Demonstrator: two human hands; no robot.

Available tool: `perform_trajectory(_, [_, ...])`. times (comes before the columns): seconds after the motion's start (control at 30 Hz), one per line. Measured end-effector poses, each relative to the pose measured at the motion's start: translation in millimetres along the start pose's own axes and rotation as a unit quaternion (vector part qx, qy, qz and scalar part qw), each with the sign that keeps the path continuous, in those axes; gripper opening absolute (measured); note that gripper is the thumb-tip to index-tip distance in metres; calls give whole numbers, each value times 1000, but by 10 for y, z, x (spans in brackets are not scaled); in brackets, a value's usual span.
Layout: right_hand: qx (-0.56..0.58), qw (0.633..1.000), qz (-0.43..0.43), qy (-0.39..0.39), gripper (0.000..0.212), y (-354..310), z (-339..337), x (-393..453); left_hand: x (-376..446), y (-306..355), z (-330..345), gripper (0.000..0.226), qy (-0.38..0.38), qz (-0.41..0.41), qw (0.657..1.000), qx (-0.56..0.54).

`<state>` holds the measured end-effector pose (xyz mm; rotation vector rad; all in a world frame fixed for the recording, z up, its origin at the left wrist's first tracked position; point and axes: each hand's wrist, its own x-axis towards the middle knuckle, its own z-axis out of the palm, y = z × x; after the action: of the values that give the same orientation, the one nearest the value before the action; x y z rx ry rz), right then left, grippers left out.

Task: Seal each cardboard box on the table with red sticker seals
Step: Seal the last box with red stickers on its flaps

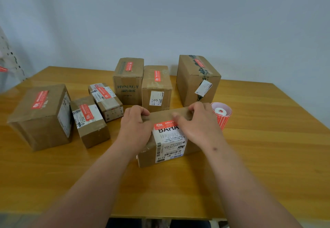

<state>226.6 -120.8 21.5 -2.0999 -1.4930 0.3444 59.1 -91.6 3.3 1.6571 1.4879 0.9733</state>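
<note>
Item, nearest on the worktop (267, 156): cardboard box (167, 147), red sticker seal (165, 125) across its top; my left hand (135, 127) has its grip curled over the far edge, steadying. My right hand (198, 122) seemingly presses the seal flat, blurred; I would rub outward from centre. Behind: sticker roll (222, 114), six sealed boxes.

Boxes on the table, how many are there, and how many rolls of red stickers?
Cardboard boxes: 7: big left box, two small ones, HYNAUT box, box beside it, tall right box, box under both hands.
Red sticker rolls: 1.
Total: 8.
</note>
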Motion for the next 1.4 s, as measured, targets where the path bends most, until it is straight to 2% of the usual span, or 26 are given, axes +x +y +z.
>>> perform_trajectory(0.03, [-18,1000,0,-2,50,-10,13,1,-8,0,12,23,10,7,1000,15])
perform_trajectory(0.1, [-7,1000,0,2,38,-18,1,25,-16,3,16,24,17,18,999,26])
perform_trajectory(0.17, [22,1000,-7,16,23,22,-30,57,-23,26,-33,25,-2,-1,1000,-18])
perform_trajectory(0.23, [61,998,0,15,27,82,-51,48,-67,30,-142,27,-46,-30,994,-96])
perform_trajectory(0.3, [111,994,18,-13,42,121,-62,5,-153,-18,-275,50,-130,-32,982,-135])
perform_trajectory(0.37, [122,991,20,-48,56,154,-61,-32,-202,-80,-373,87,-213,-7,976,-42])
perform_trajectory(0.43, [146,987,18,-65,61,160,-83,-58,-208,-129,-402,102,-224,24,974,27])
perform_trajectory(0.5, [223,972,28,-61,59,175,-125,-63,-194,-131,-426,99,-197,22,980,0])
perform_trajectory(0.57, [333,941,53,-39,49,182,-197,-61,-185,-116,-471,88,-175,-26,978,-108])
perform_trajectory(0.63, [400,913,75,-18,42,194,-280,-49,-187,-85,-519,67,-140,-102,956,-236])
perform_trajectory(0.7, [407,909,79,-35,35,190,-339,-56,-177,-79,-538,49,-112,-193,922,-315])
perform_trajectory(0.77, [407,907,69,-78,29,167,-358,-118,-181,-82,-543,52,-139,-262,892,-341])
perform_trajectory(0.83, [409,903,47,-125,43,131,-343,-203,-198,-94,-526,61,-202,-293,869,-344])
perform_trajectory(0.9, [407,900,35,-154,77,85,-304,-264,-231,-119,-496,65,-252,-304,852,-345])
perform_trajectory(0.93, [409,899,34,-155,88,64,-283,-280,-257,-129,-482,66,-269,-306,843,-352])
perform_trajectory(1.03, [435,890,54,-127,95,40,-267,-279,-349,-177,-454,68,-295,-298,822,-386])
perform_trajectory(1.1, [444,885,54,-130,86,30,-274,-285,-393,-203,-448,66,-311,-292,812,-398])
perform_trajectory(1.17, [417,895,44,-153,75,8,-266,-313,-433,-204,-447,62,-326,-283,816,-385])
perform_trajectory(1.23, [404,900,43,-158,74,-1,-249,-342,-456,-197,-441,55,-325,-263,833,-362])
perform_trajectory(1.3, [419,895,32,-151,79,19,-236,-360,-469,-198,-431,48,-301,-218,867,-331])
perform_trajectory(1.4, [441,887,-13,-137,79,40,-254,-386,-464,-183,-431,55,-246,-134,898,-339])
